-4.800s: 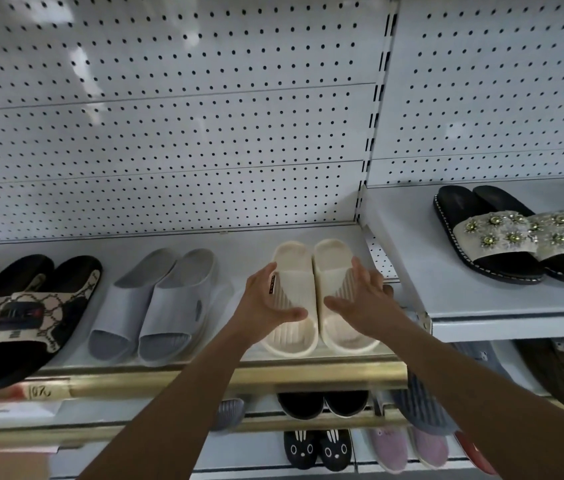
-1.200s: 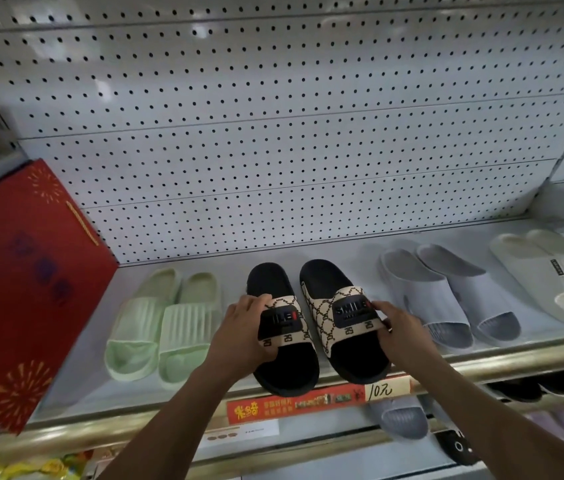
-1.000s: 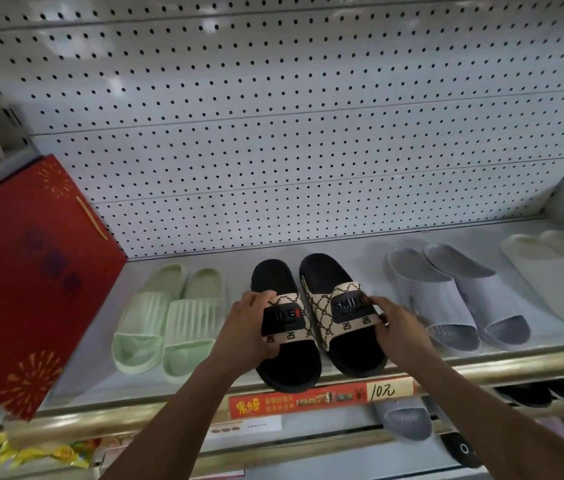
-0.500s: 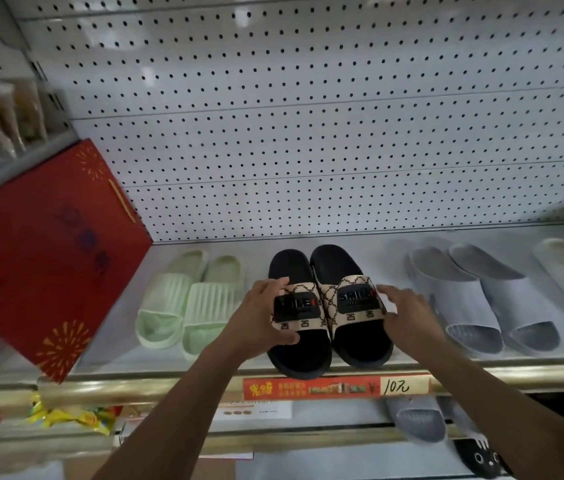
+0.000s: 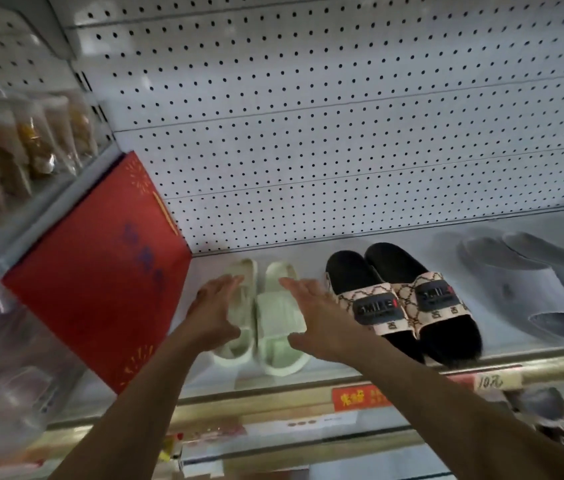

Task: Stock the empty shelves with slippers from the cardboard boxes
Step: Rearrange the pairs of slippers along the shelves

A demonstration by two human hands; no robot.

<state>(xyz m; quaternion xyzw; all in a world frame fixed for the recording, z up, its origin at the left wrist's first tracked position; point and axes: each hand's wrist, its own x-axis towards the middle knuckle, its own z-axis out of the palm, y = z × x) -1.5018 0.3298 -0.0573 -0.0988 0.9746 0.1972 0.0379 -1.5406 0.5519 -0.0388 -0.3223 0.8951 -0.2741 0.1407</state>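
Hands flank pale green slippers on shelf. Left hand flat along the outer side of the left slipper, fingers straight and close together, nothing gripped. Right hand same on the outer side of the right slipper, fingers extended, thumb low near the toe. Likely squeezing the pair together to square it. Just beyond the right fingers: black patterned slides, toes to the front edge for display. Grey slides further right. Red box leans just left of the left fingers. Cardboard boxes not visible.
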